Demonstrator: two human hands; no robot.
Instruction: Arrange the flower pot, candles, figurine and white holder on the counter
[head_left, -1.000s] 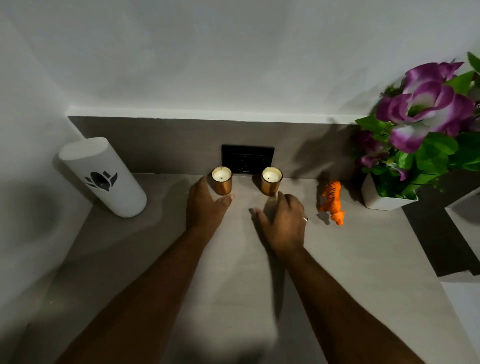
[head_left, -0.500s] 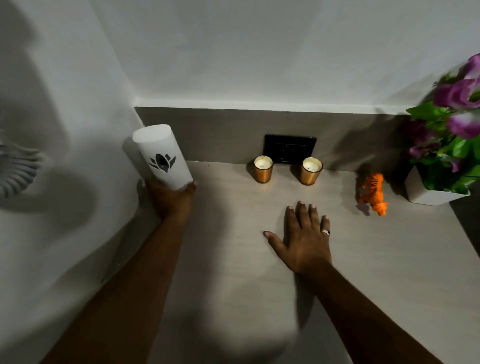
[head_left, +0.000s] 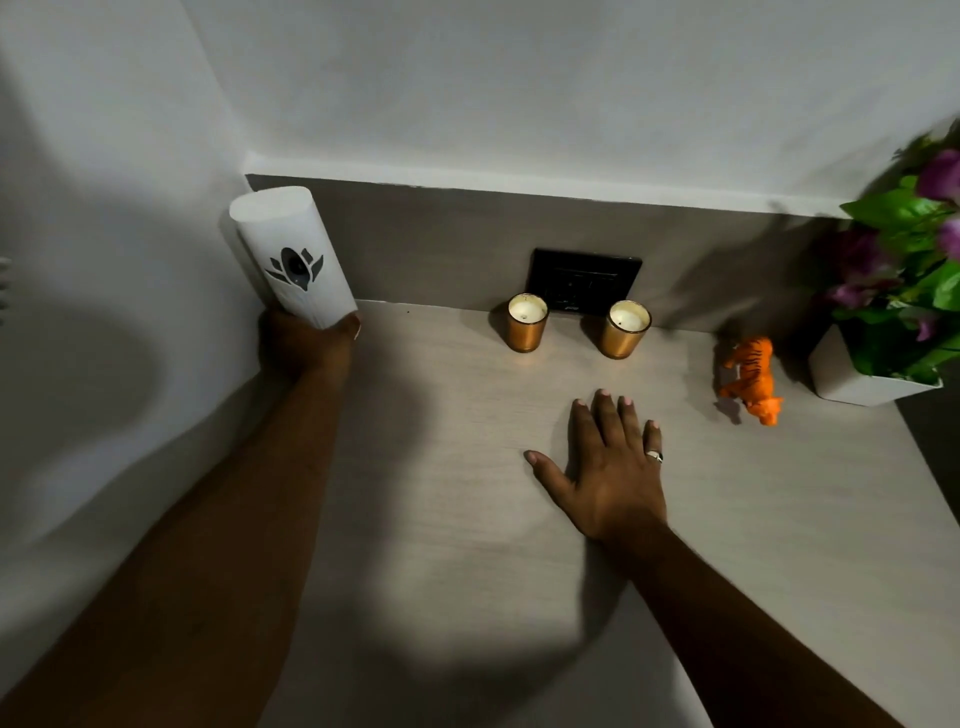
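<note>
Since half a second before, little was changed: the white holder (head_left: 292, 258), a cylinder marked with a black flower emblem, was kept tilted in the back-left corner, its base enclosed by the left hand (head_left: 306, 347) grip. The right hand (head_left: 610, 470) was laid flat, fingers spread, on the surface (head_left: 779, 519).

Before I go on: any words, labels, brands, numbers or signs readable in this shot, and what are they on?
No readable words or numbers.
White holder, gripped at its base by the left hand: a black flower-like emblem, no lettering.
Black wall plate behind the candles: a small pale mark at its lower edge, too small to read.
Candles, tiger figurine, flower pot: no labels visible.
</note>
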